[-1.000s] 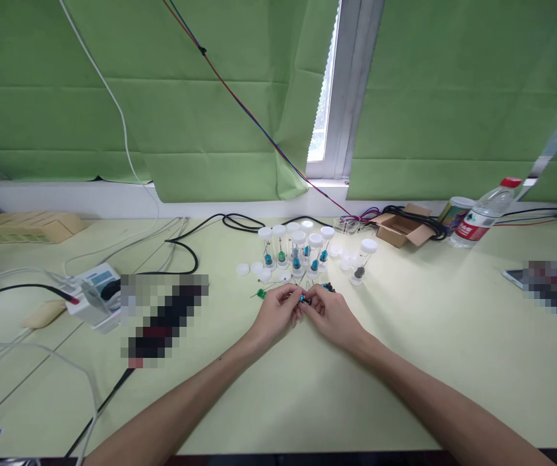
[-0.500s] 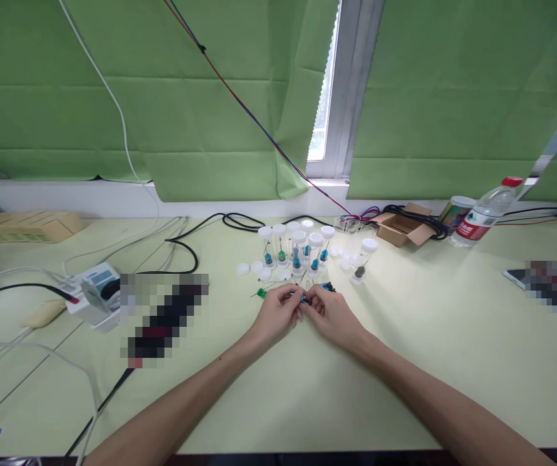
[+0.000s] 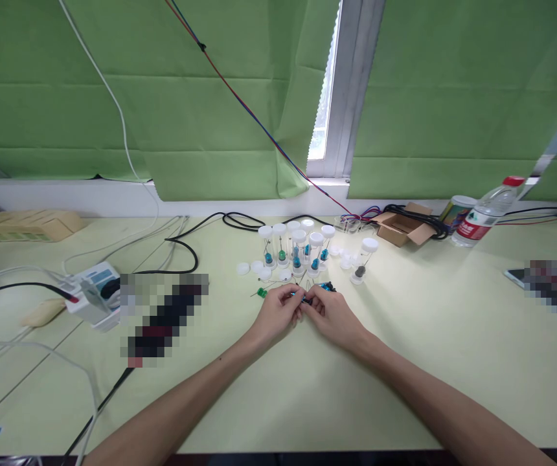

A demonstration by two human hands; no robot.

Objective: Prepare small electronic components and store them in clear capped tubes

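My left hand (image 3: 281, 306) and my right hand (image 3: 328, 309) meet low over the table, fingertips pinched around a small blue-and-black piece (image 3: 302, 298). Most of that piece is covered by my fingers, so its kind does not show. Left of my left hand lies a small green piece with a thin wire (image 3: 261, 293). More blue-and-black pieces (image 3: 328, 287) lie just beyond my right fingers. Behind both hands stand several clear tubes with white caps (image 3: 315, 252), holding small blue or green pieces on wires. One tube with a dark grey piece (image 3: 363, 262) stands apart at the right.
Loose white caps (image 3: 243, 268) lie left of the tubes. A power strip (image 3: 94, 294) with cables is at the left. Farther back on the right are an open cardboard box (image 3: 399, 230), a can (image 3: 456, 212) and a water bottle (image 3: 487, 213). A phone (image 3: 515, 278) lies far right.
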